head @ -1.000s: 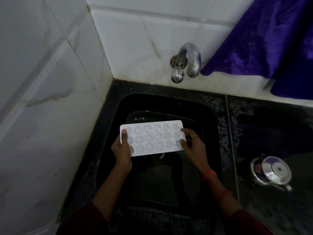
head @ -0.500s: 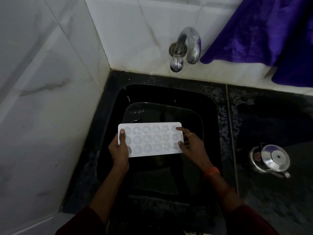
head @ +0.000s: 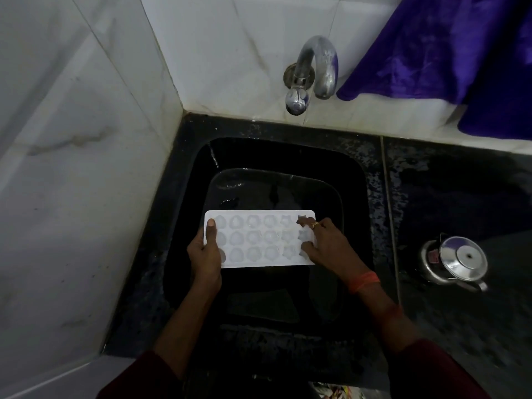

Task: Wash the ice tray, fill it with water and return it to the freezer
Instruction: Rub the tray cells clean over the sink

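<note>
A white ice tray (head: 259, 239) with several shaped cavities is held level over the black sink (head: 371, 197). My left hand (head: 205, 254) grips its left end, thumb lying on top. My right hand (head: 325, 243) rests on the right end, its fingers spread over the star-shaped cavities and touching them; a ring shows on one finger. A metal tap (head: 313, 70) juts from the tiled wall above the sink, and no water runs from it.
A clear rectangular dish (head: 276, 185) lies in the sink under the tray. White marble tiles close the left and back sides. A purple cloth (head: 449, 47) hangs at the top right. A steel pot with a lid (head: 454, 262) sits on the wet black counter to the right.
My right hand's fingers have slid further onto the tray's right cavities. The tray stays in about the same place over the sink while the camera tilts a little.
</note>
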`<state>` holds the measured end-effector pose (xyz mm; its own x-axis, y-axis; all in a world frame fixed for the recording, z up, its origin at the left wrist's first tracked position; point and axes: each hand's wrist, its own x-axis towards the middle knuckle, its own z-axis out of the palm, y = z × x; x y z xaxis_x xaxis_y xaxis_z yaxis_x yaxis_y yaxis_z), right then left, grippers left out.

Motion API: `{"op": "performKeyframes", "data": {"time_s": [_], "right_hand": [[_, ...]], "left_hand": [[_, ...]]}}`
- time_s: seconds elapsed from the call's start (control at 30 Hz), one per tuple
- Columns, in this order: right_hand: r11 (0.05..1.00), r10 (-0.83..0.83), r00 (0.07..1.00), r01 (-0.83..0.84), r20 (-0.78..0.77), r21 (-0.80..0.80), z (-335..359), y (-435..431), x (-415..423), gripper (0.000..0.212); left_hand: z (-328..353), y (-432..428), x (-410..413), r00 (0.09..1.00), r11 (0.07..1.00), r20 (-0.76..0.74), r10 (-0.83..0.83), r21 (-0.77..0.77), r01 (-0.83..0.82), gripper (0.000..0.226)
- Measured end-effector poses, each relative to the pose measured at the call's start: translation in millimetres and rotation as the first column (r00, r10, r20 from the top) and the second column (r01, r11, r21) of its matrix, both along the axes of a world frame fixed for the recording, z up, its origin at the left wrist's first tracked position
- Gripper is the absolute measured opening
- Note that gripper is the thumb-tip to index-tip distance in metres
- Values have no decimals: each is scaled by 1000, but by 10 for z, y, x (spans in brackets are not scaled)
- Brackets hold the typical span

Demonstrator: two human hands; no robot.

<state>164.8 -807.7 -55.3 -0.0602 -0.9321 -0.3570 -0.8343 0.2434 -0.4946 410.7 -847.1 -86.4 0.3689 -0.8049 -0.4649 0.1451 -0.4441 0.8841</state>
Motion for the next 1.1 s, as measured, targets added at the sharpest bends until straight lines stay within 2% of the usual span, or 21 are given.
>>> {"op": "performKeyframes", "data": {"time_s": [0.17, 0.43, 0.6, 0.73, 0.97, 1.1], "right_hand": [[997, 19, 1000, -17, 21, -79, 46, 54, -49, 57], [988, -2, 1000, -1, -24, -155, -2, 55, -56, 42], [988, 23, 992, -42, -127, -150, 21, 51, -61, 34], [977, -9, 995, -13, -103, -212, 58, 71, -52, 24], [993, -4, 990, -12, -140, -113, 74, 61, -58, 37], [993, -7, 981, -16, -196, -117, 75, 62, -49, 38]], "left_hand": [[3, 8, 5, 1000, 1000, 17, 2, -12, -1, 27], [12, 18, -6, 1000, 1000, -11, -2, 8, 2, 31], [21, 47, -29, 1000, 1000, -25, 2, 2, -2, 29], [16, 47, -29, 1000, 1000, -17, -4, -16, 4, 35], [71, 73, -60, 1000, 1000, -18, -2, 5, 2, 23], [85, 108, -87, 1000, 999, -22, 9, 32, -8, 21]]}}
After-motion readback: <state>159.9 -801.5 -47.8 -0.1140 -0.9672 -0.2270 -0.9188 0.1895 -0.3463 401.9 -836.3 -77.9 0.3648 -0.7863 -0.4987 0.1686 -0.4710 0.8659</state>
